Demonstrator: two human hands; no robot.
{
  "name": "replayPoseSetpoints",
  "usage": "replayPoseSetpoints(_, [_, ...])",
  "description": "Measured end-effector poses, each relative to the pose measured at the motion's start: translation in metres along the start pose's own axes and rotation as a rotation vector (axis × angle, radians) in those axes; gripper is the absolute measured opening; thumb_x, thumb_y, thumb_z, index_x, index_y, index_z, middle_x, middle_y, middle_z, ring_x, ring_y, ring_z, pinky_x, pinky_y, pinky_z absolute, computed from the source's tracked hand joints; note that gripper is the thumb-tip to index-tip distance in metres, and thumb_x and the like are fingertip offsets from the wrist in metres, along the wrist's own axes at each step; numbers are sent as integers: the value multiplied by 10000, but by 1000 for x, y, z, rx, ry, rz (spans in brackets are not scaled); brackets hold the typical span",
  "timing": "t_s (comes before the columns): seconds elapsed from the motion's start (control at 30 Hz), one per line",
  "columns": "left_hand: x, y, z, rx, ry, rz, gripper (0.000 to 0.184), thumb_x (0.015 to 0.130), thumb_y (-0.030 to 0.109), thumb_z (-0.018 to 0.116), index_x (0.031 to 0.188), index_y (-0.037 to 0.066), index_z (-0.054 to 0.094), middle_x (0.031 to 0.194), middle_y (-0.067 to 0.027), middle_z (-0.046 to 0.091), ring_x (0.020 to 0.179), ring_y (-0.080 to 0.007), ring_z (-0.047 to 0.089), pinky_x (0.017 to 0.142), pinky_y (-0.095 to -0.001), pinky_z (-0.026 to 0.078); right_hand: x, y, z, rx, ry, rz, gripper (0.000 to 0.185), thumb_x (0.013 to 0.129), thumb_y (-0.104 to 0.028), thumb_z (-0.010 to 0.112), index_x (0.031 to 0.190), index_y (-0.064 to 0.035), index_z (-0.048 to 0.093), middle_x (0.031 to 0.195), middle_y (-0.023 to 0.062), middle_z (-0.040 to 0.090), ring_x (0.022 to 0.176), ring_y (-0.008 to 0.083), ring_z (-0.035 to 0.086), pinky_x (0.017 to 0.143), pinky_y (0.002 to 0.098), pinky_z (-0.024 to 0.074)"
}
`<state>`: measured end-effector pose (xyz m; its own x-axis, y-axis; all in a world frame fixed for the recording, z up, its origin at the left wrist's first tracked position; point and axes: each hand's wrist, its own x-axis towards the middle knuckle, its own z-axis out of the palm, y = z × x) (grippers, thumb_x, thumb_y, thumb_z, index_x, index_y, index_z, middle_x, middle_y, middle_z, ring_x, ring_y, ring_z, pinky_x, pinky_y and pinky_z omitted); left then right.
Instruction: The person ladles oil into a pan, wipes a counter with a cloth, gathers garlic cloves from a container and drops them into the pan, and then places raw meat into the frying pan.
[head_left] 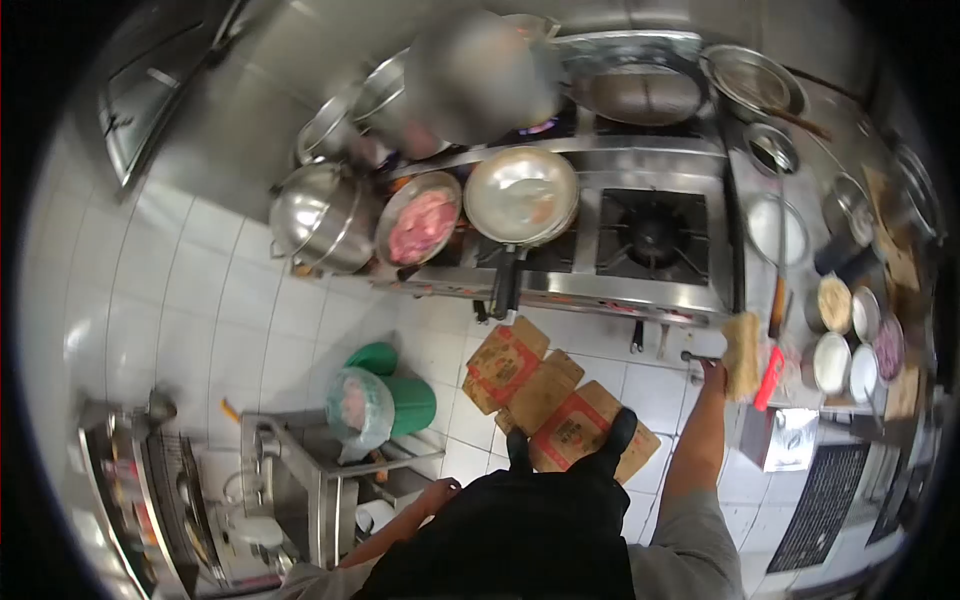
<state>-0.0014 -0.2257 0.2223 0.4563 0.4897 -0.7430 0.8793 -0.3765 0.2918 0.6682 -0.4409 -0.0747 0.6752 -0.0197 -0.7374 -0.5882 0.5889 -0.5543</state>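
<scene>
My right hand (713,377) is closed on a folded tan cloth (741,355) beside the right counter's edge; the cloth hides part of its fingers. Low by the dark apron, my left hand (437,493) is empty, its fingers loosely bent and apart. On the stove (665,290), a frying pan (522,195) with clear liquid has its black handle turned toward me. A pan of raw pink meat (422,226) sits left of it. Right of my right hand is a red-handled tool (769,379).
A large blurred round shape (480,78) covers the back burners. A wok (640,92) sits at back right. Bowls and food containers (831,362) line the right counter (735,190). Flattened cardboard (560,400) lies underfoot. Left are a green bin (412,407) and a steel stand (325,480).
</scene>
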Motion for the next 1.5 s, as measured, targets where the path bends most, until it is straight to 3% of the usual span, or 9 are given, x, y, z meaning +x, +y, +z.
replayPoseSetpoints(0.23, [-30, 9, 22, -79, 50, -70, 374, 889, 373, 550, 1017, 36, 653, 896, -189, 678, 842, -306, 667, 767, -388, 515, -36, -5, 32, -41, 299, -157, 308, 845, -213, 647, 1078, -22, 587, 1088, 79, 592, 932, 201, 569, 737, 330, 552])
replayPoseSetpoints(0.37, [-34, 14, 39, -134, 76, -148, 375, 889, 380, 547, 1005, 40, 656, 888, -189, 678, 836, -308, 665, 774, -395, 516, -19, 20, -8, -212, 86, -424, 471, 885, -320, 610, 1214, -27, 440, 1111, 118, 543, 835, 227, 575, 687, 379, 535])
replayPoseSetpoints(0.57, [-19, -4, 74, -285, 127, -126, 394, 887, 404, 545, 1009, 45, 650, 890, -194, 676, 838, -325, 659, 771, -409, 515, -220, -2, 14, -893, -151, -891, 628, 969, -399, 448, 1454, -65, 230, 1448, 160, 348, 1243, 327, 440, 992, 391, 390])
replayPoseSetpoints(0.8, [15, -33, 96, -400, 163, -63, 458, 888, 460, 523, 1012, 36, 647, 923, -221, 660, 882, -364, 638, 776, -434, 504, -305, 5, -23, -1090, -546, -971, 548, 965, -269, 505, 1429, -59, 302, 1307, 132, 486, 1085, 218, 494, 947, 318, 390])
replayPoseSetpoints(0.9, [13, -16, 63, -481, 233, -5, 438, 906, 417, 503, 1030, 14, 622, 959, -217, 654, 908, -364, 628, 792, -445, 490, -366, 4, -19, -1282, -741, -509, 527, 978, -292, 468, 1440, -102, 301, 1312, 148, 493, 1042, 208, 560, 854, 323, 471])
replayPoseSetpoints(0.97, [-14, 13, 17, -466, 459, 244, 378, 884, 332, 546, 1077, 10, 595, 986, -238, 634, 950, -397, 596, 825, -461, 469, -382, 18, -18, -1348, -1035, -484, 490, 972, -236, 484, 1433, -156, 339, 1255, 117, 535, 935, 148, 576, 756, 289, 500])
replayPoseSetpoints(1.13, [15, 17, 4, -147, 910, 611, 486, 764, 306, 667, 1162, 52, 553, 1207, -217, 516, 1147, -419, 470, 926, -460, 415, -504, 54, 28, -1644, -1671, -328, 486, 912, -112, 553, 1377, -108, 413, 1314, 144, 508, 1172, 250, 518, 957, 376, 442])
replayPoseSetpoints(1.43, [-40, -1, -35, -144, 299, 401, 333, 740, 215, 663, 1033, 73, 592, 981, -190, 625, 950, -361, 605, 759, -460, 477, -642, 108, 58, -1723, -2107, -289, 500, 863, -127, 617, 1335, -81, 459, 1372, 148, 460, 1294, 323, 410, 1065, 389, 339])
replayPoseSetpoints(1.5, [-28, -17, -16, -148, 553, 551, 251, 770, 207, 607, 986, 79, 611, 896, -179, 640, 863, -365, 625, 711, -457, 486, -628, 113, 53, -1736, -2124, -191, 533, 850, -135, 635, 1347, -84, 449, 1385, 151, 446, 1313, 320, 384, 1087, 383, 304])
